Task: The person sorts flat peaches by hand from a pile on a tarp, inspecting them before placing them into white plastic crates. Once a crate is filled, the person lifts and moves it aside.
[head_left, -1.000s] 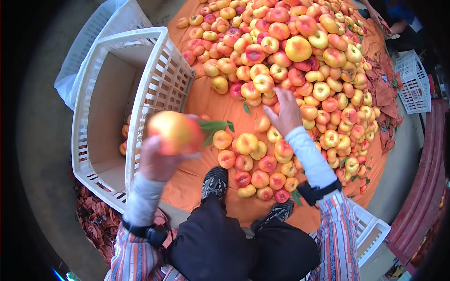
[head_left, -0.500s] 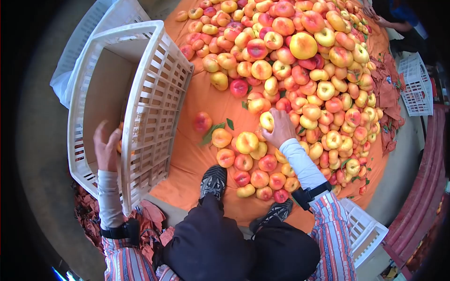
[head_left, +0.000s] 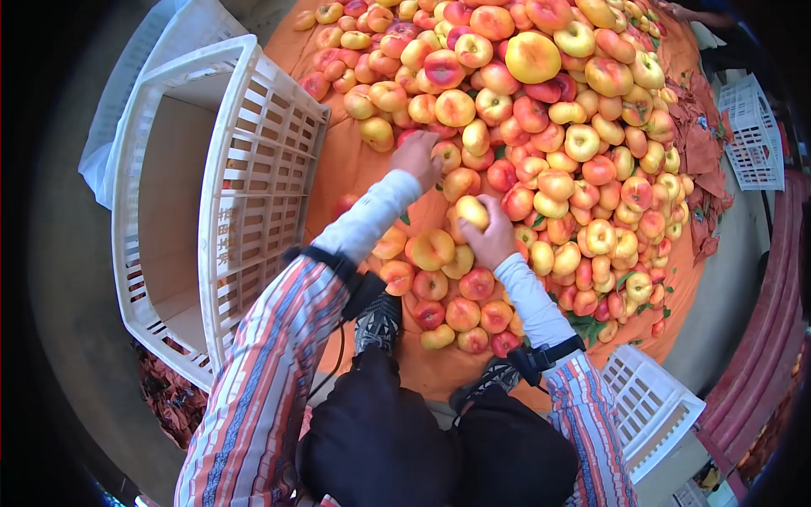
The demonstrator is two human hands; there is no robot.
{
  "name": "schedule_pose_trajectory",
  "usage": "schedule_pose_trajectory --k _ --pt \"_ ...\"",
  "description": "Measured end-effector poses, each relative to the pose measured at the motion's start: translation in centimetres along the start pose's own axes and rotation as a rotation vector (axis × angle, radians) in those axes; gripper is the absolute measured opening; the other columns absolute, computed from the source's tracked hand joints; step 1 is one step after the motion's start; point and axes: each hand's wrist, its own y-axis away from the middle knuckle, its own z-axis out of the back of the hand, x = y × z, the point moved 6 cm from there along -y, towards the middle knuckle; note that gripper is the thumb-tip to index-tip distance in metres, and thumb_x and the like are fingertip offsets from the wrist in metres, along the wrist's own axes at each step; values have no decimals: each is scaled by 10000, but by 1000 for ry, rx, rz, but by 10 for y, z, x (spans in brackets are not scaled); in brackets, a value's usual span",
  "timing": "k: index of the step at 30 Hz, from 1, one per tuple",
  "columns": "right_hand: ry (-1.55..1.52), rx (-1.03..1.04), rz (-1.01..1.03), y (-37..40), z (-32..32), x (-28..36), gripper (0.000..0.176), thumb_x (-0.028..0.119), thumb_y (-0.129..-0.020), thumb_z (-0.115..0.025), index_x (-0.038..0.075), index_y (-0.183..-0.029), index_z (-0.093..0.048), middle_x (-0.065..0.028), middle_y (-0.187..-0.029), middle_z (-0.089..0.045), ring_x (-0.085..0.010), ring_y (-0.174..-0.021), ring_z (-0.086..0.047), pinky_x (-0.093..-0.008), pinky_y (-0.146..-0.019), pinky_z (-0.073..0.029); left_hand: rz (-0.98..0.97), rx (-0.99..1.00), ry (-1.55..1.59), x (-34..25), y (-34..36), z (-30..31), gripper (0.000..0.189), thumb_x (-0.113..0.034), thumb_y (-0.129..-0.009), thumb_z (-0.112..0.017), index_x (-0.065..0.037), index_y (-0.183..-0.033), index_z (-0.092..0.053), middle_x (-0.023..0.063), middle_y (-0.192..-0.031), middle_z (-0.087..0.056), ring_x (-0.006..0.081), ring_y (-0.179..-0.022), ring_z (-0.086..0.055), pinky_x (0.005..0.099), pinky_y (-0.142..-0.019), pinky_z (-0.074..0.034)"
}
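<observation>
A large pile of flat, yellow and red peaches (head_left: 583,142) lies on an orange cloth (head_left: 338,169). My left hand (head_left: 417,159) reaches to the near left edge of the pile, over a red peach; its fingers curl downward and their tips are hidden. A yellow peach (head_left: 472,213) is held in my right hand (head_left: 492,234), between thumb and fingers, just above the pile. Close by, several loose peaches (head_left: 462,313) lie in front of my feet. The white slatted crate (head_left: 269,169) stands tilted at the left, its opening facing left.
Behind the crate is another white crate wrapped in plastic (head_left: 127,101). White crates stand at the lower right (head_left: 646,410) and far right (head_left: 752,135). A dark red bench (head_left: 760,321) runs along the right. Another person's arm (head_left: 697,15) shows at the upper right.
My left hand has come out of the crate and across to the pile. My right hand, still with a yellow peach, has shifted slightly left and down.
</observation>
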Motion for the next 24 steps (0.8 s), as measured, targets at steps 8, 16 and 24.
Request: schedule_pose_trajectory --k 8,16,24 --pt "-1614 183 -689 20 -2 -18 481 426 -887 -352 19 -1109 -476 -165 -1064 -556 -244 -801 -585 -308 -558 -497 -129 534 -467 -5 -11 -65 383 -220 -740 -547 -93 -1098 -503 145 -1130 -485 348 -951 -521 420 -804 -452" --pt "-1552 149 -627 35 3 -17 421 379 -888 -405 37 -1129 -449 -155 -1096 -533 -267 -897 -577 -326 -636 -522 209 243 177 19 53 -26 344 -213 -689 -636 -90 -985 -511 148 -959 -538 282 -849 -574 381 -764 -481" --pt "-1166 85 -502 69 -14 30 321 271 -918 -407 48 -1146 -447 -67 -1057 -525 -143 -970 -532 -303 -733 -500 683 728 1348 -9 151 10 372 -168 -839 -497 -6 -1165 -421 95 -882 -568 197 -730 -586 307 -683 -503"
